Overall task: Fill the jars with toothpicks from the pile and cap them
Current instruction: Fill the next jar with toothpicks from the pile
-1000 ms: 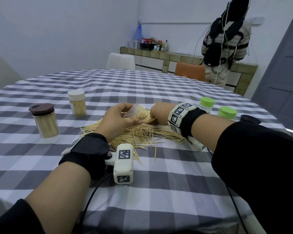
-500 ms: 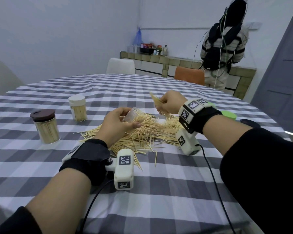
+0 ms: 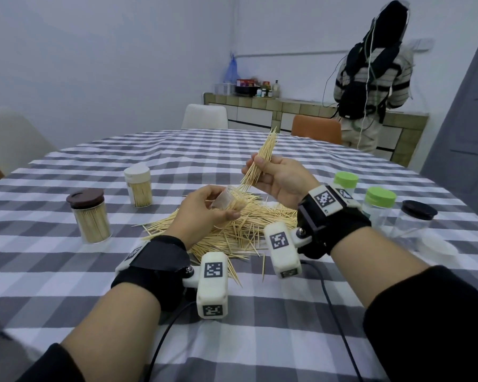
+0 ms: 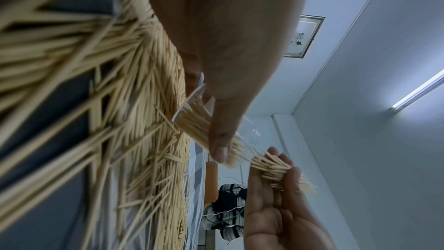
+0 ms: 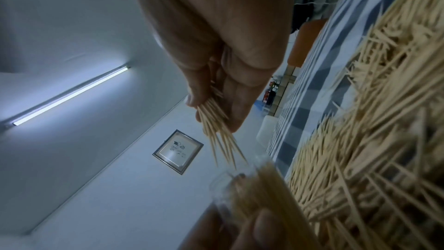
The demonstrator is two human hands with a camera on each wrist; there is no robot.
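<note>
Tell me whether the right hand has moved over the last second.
Yes. The right hand, holding a toothpick bundle, has risen off the pile and now sits above it, nearer the tilted jar.

A table [image 3: 260,312] covered with a grey and white checked cloth carries everything. Near its middle lies a loose pile of toothpicks [image 3: 240,230], with a few strays on the cloth at its near edge. To the left of the pile stand two full jars, both capped: the nearer one has a brown lid [image 3: 90,217], the farther one a white lid [image 3: 138,186]. To the right of the pile, toward the table's edge, stand two jars with green lids [image 3: 379,201], one farther than the other, and a clear jar with a black lid [image 3: 414,219]. Just near of that one lies a white lid [image 3: 436,248] on the cloth.
</note>
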